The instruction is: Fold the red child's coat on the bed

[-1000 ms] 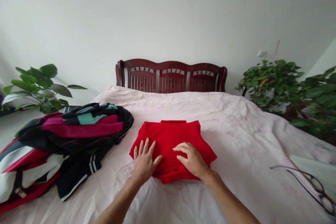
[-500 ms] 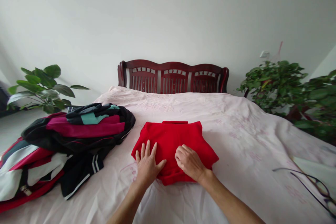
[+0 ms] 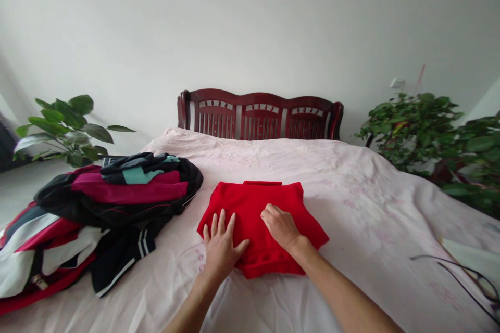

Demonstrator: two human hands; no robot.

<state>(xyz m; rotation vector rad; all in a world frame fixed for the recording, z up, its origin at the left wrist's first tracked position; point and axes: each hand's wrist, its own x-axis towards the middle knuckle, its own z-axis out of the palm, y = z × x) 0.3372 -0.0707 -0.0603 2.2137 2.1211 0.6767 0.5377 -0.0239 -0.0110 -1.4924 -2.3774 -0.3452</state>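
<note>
A folded red sweater (image 3: 250,203) lies on the bed in front of me, with a narrow band of its cloth standing out at the far edge. My left hand (image 3: 222,247) rests flat on its near left part, fingers spread. On the middle right of the sweater is my right hand (image 3: 280,225), closed with its fingers curled down against the cloth. Its fingertips are hidden, so what they pinch, if anything, does not show. The near edge of the sweater is bunched in small folds.
A heap of clothes (image 3: 128,197) in black, magenta, white and red lies to the left. Eyeglasses (image 3: 469,270) lie at the right edge. The pale floral bedcover (image 3: 351,229) reaches back toward a dark wooden backrest (image 3: 260,114). Leafy plants (image 3: 414,125) stand at both sides.
My right hand has slid a little away from me over the sweater, still closed. The left hand stays in place on the cloth. The whole view has shifted slightly.
</note>
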